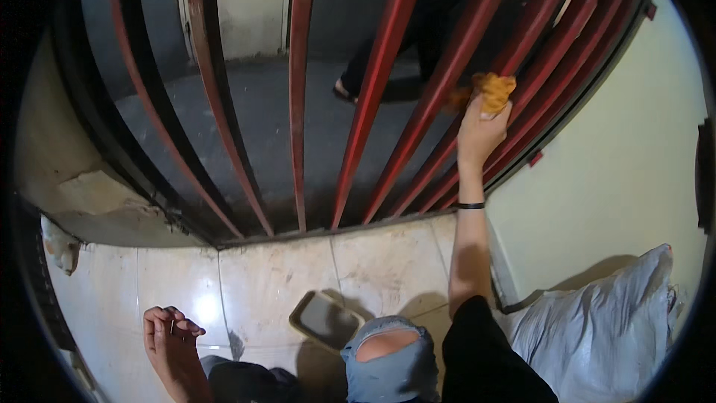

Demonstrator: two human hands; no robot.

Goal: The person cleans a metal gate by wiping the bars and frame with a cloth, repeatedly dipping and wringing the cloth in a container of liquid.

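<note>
My right hand [483, 133] is stretched out ahead, closed round a crumpled orange-yellow cloth [495, 92]. The cloth presses against one of the red bars [446, 75] of a metal grille, toward its right side. Part of the cloth shows between the bars, a little blurred. At the lower left, my left hand [173, 337] hovers near my knee, its fingers loosely bent with small gaps, and I see nothing held in it. On the tiles between my hands sits a shallow rectangular tub [325, 319] with greyish contents.
A white woven sack [597, 325] leans against the pale wall [597, 179] at the right. Behind the grille, a person's dark-clothed leg and sandalled foot [346, 91] stand on the grey floor, near a white door [253, 11]. A white-and-orange animal [60, 246] shows partly at the far left.
</note>
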